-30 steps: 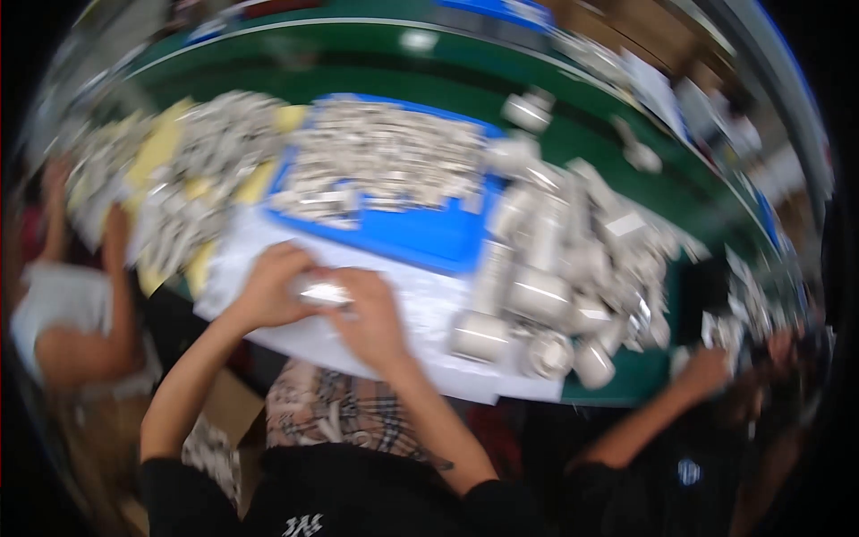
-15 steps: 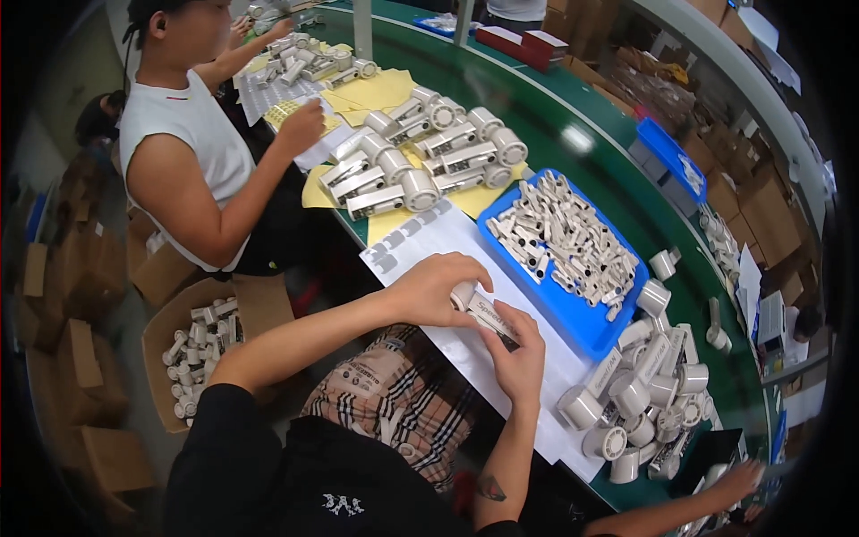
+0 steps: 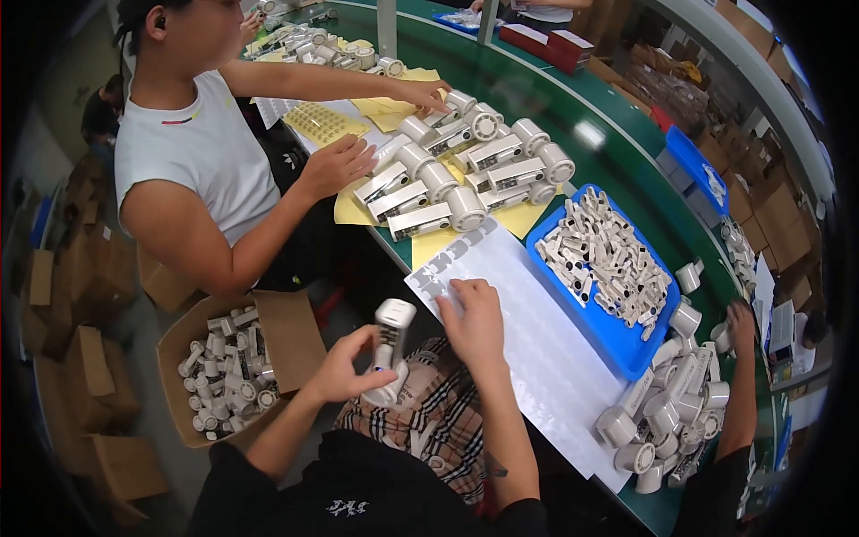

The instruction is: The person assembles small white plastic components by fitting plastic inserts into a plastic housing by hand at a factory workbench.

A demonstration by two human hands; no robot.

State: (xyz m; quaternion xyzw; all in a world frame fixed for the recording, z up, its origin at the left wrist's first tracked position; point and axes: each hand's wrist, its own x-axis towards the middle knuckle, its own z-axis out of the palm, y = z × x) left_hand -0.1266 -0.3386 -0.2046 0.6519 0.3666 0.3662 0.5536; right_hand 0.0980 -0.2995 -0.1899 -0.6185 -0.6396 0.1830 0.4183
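My left hand point(image 3: 344, 369) is closed around a white L-shaped handheld device point(image 3: 395, 313), held upright over my lap. Part of its dark inner board shows along the handle, and its lower end is blurred. My right hand point(image 3: 474, 327) reaches onto the white sticker sheet point(image 3: 528, 331) with its fingers bent and the thumb apart from them. Its fingertips rest close to the grey printed stickers point(image 3: 447, 259) at the sheet's far left end. Whether a sticker is under the fingertips is hidden.
Right of the sheet stands a blue tray point(image 3: 586, 327) of small white parts. Round-headed devices point(image 3: 662, 416) pile up near right, more point(image 3: 438, 183) on yellow paper far left. A carton point(image 3: 295, 345) of devices sits at left. Co-workers reach in from left and right.
Both hands have parted. The left carried the device down over my lap; the right moved to the sheet's stickers. The left co-worker now reaches toward the devices; another hand reaches the right pile.
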